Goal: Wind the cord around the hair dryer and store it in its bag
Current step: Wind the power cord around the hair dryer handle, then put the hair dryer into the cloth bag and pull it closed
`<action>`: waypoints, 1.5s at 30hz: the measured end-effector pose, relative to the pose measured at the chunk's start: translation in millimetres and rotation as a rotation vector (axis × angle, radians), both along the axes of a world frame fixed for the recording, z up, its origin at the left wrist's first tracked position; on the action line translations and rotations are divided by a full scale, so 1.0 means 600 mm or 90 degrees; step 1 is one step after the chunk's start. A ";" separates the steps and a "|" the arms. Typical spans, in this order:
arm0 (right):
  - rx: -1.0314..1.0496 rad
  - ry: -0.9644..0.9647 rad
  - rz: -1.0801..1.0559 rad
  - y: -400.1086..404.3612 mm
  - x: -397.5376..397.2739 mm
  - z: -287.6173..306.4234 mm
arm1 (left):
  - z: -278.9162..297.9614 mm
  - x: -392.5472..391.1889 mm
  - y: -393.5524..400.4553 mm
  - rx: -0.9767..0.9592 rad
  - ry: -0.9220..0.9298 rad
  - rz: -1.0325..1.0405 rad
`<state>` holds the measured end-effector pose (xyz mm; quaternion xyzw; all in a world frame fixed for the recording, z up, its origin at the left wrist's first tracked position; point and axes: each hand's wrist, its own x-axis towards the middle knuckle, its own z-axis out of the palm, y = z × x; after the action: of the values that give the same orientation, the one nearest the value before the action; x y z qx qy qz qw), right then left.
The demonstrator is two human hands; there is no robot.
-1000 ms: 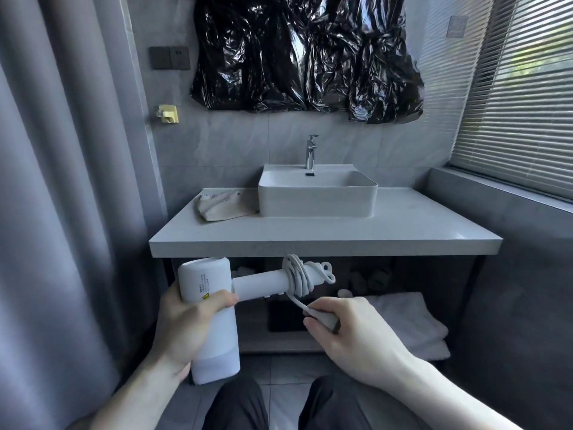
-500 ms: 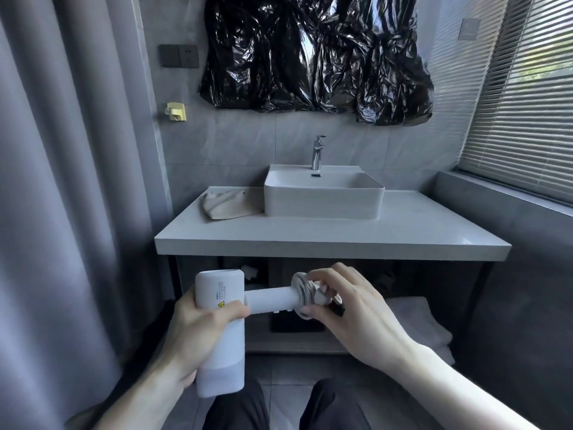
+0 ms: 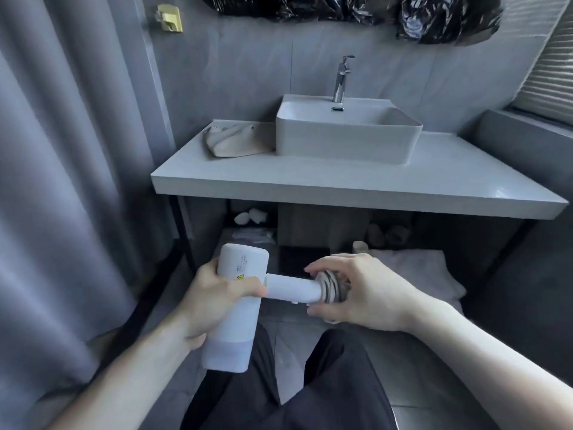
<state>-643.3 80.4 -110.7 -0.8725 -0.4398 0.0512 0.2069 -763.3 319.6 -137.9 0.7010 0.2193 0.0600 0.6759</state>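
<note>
Now the left hand (image 3: 214, 301) grips the hair dryer (image 3: 235, 308) body, right hand (image 3: 356, 293) clamped round the coiled cord (image 3: 329, 285) at the handle's end — winding looks finished; next, the cloth bag (image 3: 232, 141) at the countertop's (image 3: 341, 184) back-left corner.

White hair dryer (image 3: 235, 308) held barrel-down, handle pointing right — cord (image 3: 330, 287) coiled round the handle's end; beige bag (image 3: 232, 141) lies crumpled on the surface (image 3: 341, 184).
</note>
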 end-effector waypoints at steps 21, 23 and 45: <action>-0.037 0.319 -0.129 0.056 0.097 -0.022 | 0.070 0.227 0.083 0.187 0.064 -0.171; -0.004 0.304 -0.157 0.059 0.121 -0.012 | 0.091 0.279 0.114 0.187 0.013 -0.129; 0.210 0.410 -0.342 0.129 0.334 0.031 | 0.011 0.646 0.422 0.788 0.238 -0.076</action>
<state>-442.9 158.0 -92.3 -0.8509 -0.1129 0.1936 0.4752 -375.9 572.8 -131.4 0.9705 0.2192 0.0146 0.0991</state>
